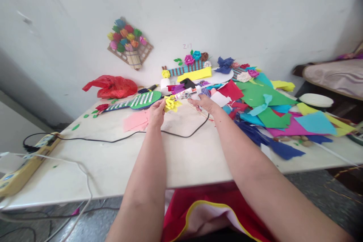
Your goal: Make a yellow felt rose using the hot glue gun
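A yellow crepe-paper flower (172, 103) is pinched in the fingers of my left hand (157, 112), above the middle of the table. My right hand (203, 104) is closed around a white corded tool (198, 89) that looks like a glue gun, mostly hidden by the hand. Its black cord (136, 132) runs left across the table to a power strip (31, 162). Thin wooden sticks (198, 111) lie under my right hand. Pink paper sheets (136, 121) lie just left of my left hand.
Colourful paper pieces (262, 94) cover the right side, with a white lid (316, 100) among them. A green woven piece (146, 100), scissors (149, 89) and a red plastic bag (113, 87) lie back left. Finished paper flowers (195, 57) stand against the wall.
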`<state>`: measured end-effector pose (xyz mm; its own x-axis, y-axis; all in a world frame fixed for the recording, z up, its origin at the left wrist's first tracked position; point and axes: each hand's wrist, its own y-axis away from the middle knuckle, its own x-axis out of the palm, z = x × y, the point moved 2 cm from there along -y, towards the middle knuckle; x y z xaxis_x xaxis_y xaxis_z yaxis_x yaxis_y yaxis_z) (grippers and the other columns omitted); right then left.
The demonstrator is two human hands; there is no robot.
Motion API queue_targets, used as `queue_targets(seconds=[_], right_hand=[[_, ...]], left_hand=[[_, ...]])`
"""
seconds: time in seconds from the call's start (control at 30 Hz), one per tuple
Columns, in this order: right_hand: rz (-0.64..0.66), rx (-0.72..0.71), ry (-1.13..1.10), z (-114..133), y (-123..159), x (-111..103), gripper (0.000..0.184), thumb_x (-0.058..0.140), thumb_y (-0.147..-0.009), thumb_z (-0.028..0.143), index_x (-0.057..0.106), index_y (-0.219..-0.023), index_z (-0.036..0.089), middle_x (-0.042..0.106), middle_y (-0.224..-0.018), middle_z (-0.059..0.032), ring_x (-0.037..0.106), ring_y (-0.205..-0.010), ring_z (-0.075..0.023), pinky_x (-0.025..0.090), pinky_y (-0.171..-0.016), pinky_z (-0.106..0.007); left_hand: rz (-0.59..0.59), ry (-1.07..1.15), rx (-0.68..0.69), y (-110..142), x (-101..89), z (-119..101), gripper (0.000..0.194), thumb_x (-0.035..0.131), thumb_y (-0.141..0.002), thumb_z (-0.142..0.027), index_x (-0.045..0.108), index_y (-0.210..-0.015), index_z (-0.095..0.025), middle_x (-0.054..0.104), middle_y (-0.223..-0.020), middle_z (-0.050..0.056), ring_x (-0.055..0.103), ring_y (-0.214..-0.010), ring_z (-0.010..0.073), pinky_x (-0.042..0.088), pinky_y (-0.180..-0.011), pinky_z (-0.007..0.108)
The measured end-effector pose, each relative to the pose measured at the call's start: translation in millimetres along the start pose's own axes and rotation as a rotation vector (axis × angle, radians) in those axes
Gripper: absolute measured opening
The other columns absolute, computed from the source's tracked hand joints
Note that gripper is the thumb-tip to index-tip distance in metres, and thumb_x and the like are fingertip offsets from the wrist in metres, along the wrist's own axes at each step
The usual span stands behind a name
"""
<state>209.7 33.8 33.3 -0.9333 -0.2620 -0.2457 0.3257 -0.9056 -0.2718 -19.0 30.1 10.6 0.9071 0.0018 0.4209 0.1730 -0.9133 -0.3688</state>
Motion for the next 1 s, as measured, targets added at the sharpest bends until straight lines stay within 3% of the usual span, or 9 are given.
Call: queue_targets(seconds=[0.33, 0.73, 0.87, 1.0], right_hand=[[0.010, -0.014, -0.065, 2, 0, 0, 0.048, 0.080, -0.062, 0.060, 0.054, -0.070, 0.020, 0.046, -0.052, 0.0056, 0.040, -0.042, -0.0075, 0.035, -0.043, -0.025], [0.037, -0.056, -0.217, 4, 2, -1, 0.047, 0.076, -0.070, 0.060, 0.055, -0.070, 0.018, 0.045, -0.052, 0.0061, 0.041, -0.041, -0.0057, 0.032, -0.044, -0.024], [-0.085, -0.065, -0.235, -3, -5, -4, 0.049, 0.077, -0.066, 0.062, 0.053, -0.068, 0.019, 0.047, -0.052, 0.0053, 0.041, -0.042, -0.0069, 0.032, -0.042, -0.024], [-0.260, -0.010, -0.054, -15, -12, -9, 0.044, 0.076, -0.069, 0.057, 0.056, -0.073, 0.019, 0.048, -0.052, 0.0047, 0.041, -0.044, -0.0085, 0.034, -0.045, -0.025]], left_hand=[[-0.003, 0.014, -0.018, 1, -1.3, -1, 0.030, 0.089, -0.058, -0.039, 0.074, -0.070, -0.016, 0.073, -0.070, 0.004, 0.070, -0.078, 0.0200, 0.051, -0.073, 0.029], [-0.004, -0.013, -0.020, 2, -0.7, -1, 0.033, 0.090, -0.055, -0.041, 0.075, -0.072, -0.017, 0.073, -0.071, 0.004, 0.069, -0.075, 0.0186, 0.051, -0.070, 0.028], [-0.007, -0.010, -0.018, 1, -2.9, 1, 0.032, 0.088, -0.058, -0.042, 0.075, -0.074, -0.018, 0.072, -0.070, 0.003, 0.069, -0.078, 0.0189, 0.051, -0.072, 0.028], [-0.035, 0.022, -0.008, 1, -5.5, 2, 0.032, 0.090, -0.055, -0.041, 0.075, -0.072, -0.018, 0.073, -0.072, 0.003, 0.068, -0.073, 0.0164, 0.051, -0.072, 0.027]])
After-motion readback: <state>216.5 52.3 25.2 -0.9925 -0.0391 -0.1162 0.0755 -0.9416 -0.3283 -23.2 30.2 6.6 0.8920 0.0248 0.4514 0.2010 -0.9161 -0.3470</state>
